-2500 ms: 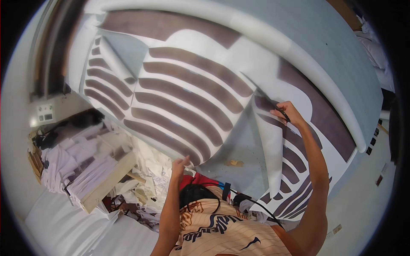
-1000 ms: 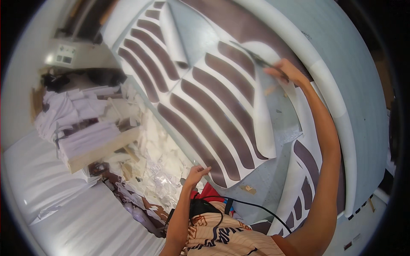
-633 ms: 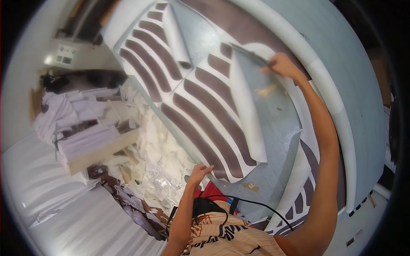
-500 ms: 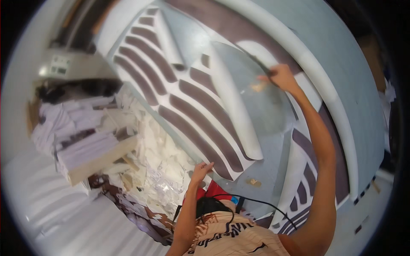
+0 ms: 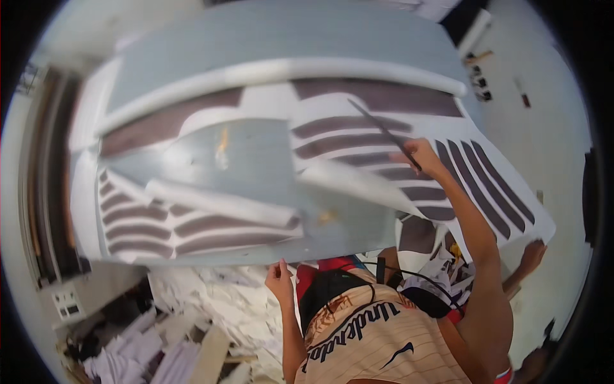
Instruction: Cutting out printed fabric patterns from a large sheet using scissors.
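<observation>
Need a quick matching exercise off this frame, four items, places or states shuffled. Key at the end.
Column 1
1. dark blade
2. left hand
3. white roll
4. white scraps

Column 2
A. in a loose heap beside the table
B. stretched along the far side of the striped sheets
C. gripped in the right hand
D. fingers curled, by the near table edge

Pairs: 1-C, 2-D, 3-B, 4-A
</observation>
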A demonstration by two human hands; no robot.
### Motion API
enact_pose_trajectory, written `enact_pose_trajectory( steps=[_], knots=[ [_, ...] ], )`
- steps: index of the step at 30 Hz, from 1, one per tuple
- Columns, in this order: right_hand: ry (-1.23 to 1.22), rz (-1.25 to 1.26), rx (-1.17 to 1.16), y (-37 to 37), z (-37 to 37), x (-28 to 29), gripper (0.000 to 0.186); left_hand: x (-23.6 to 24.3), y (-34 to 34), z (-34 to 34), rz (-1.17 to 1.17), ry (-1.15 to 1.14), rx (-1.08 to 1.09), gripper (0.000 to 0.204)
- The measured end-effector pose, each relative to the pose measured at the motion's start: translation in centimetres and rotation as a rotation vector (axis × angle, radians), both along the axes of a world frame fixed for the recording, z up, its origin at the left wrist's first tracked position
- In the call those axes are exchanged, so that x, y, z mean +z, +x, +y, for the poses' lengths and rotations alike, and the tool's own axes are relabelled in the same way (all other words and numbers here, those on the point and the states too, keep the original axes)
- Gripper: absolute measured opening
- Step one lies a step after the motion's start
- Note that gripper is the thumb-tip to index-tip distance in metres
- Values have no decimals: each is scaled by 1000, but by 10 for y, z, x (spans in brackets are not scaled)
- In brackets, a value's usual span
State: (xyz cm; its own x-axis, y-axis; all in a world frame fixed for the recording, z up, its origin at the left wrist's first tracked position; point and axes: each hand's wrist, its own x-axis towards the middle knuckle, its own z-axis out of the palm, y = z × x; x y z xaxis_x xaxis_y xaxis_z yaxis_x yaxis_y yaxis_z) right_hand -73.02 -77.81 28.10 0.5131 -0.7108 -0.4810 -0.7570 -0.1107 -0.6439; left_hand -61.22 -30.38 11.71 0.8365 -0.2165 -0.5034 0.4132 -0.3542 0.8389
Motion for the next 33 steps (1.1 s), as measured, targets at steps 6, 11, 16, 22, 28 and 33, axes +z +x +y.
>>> enact_pose_trajectory(
  steps=[6,11,16,22,28,33],
  knots=[
    [19,-122,-309,-154,16,8,49,31,-32,-118,-482,-144,-407,27],
    [61,-111,-485,-210,56,-38,41,50,-93,-184,-125,-166,-559,60],
    [180,-252,-569,-237,112,-72,54,48,-160,-207,468,-83,-396,98],
    [125,-177,-603,-247,160,-82,52,65,-176,-245,-338,-173,-513,91],
    [-19,-223,-592,-301,202,-83,42,84,-144,-281,-866,70,-1063,88],
    [-301,-134,-668,-371,220,-114,48,-1,-158,-237,-916,186,-1456,44]
  ],
)
